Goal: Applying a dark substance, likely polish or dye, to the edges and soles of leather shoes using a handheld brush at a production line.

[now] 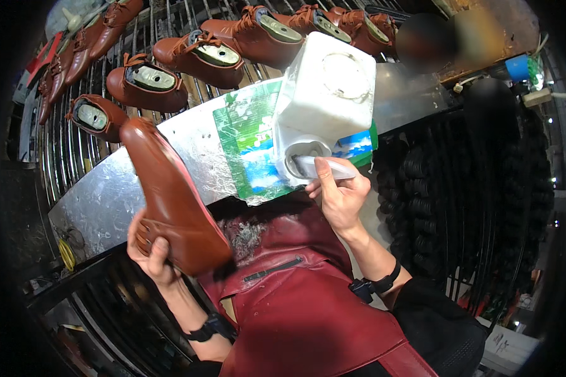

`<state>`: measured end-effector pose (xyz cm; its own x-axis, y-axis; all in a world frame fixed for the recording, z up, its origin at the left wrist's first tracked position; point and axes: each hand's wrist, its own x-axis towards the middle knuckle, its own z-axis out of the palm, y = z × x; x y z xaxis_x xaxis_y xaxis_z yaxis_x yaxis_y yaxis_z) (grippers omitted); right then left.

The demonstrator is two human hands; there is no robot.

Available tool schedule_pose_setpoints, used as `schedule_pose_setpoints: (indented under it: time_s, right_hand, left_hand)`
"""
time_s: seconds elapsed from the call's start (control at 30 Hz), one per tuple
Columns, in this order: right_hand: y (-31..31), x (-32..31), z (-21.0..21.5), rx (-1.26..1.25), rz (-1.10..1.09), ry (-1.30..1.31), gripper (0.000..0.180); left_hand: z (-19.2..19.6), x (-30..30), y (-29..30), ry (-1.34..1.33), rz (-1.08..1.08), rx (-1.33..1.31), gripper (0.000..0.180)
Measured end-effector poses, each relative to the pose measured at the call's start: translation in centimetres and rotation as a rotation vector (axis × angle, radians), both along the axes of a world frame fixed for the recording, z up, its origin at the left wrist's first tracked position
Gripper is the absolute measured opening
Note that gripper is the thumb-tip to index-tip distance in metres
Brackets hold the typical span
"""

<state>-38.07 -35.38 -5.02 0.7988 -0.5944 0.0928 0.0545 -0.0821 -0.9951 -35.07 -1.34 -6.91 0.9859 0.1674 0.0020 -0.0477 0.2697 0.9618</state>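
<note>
My left hand (154,251) is closed around the heel end of a brown leather shoe (170,188), tilted on its side with the toe pointing up and away. A pink-red line runs along its lower edge, by the sole. My right hand (343,198) grips a white-handled tool (333,168) between thumb and fingers. The tool's far end reaches into the round mouth of a white plastic container (330,81), which leans on the metal bench. What is inside the mouth cannot be made out.
Under the container lies a green and blue printed sheet (245,138) on the curved metal bench (170,144). Beyond it, several brown lace-up shoes (201,56) stand on a rack of metal bars (63,157). Black ribbed items (421,201) hang at the right. A red apron (295,301) covers my lap.
</note>
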Motion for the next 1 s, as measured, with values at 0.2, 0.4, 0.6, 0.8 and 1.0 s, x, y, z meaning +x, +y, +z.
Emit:
schedule_pose_setpoints:
  time_s: [0.2,0.4,0.6,0.8,1.0]
  right_hand:
    - [-1.7,-0.2,3.4,0.718,0.071,0.130,0.028]
    - [0.7,4.0,7.1,0.801,0.437,-0.005,0.022]
    - [1.2,0.3,7.0,0.357,0.647,-0.107,0.013]
    - [4.5,-5.6,5.6,0.349,0.688,-0.050,0.011]
    - [5.6,-8.8,7.6,0.071,0.878,-0.192,0.011]
  left_hand:
    - [0.0,-5.1,-0.8,0.070,-0.191,0.012,0.072]
    - [1.9,-6.4,-1.4,0.065,-0.248,-0.021,0.072]
    - [2.8,-6.5,-3.2,0.152,-0.181,-0.129,0.070]
    - [1.0,-4.6,-2.7,0.124,-0.291,-0.176,0.064]
    - [0.5,-3.4,-2.1,0.135,-0.309,-0.203,0.047]
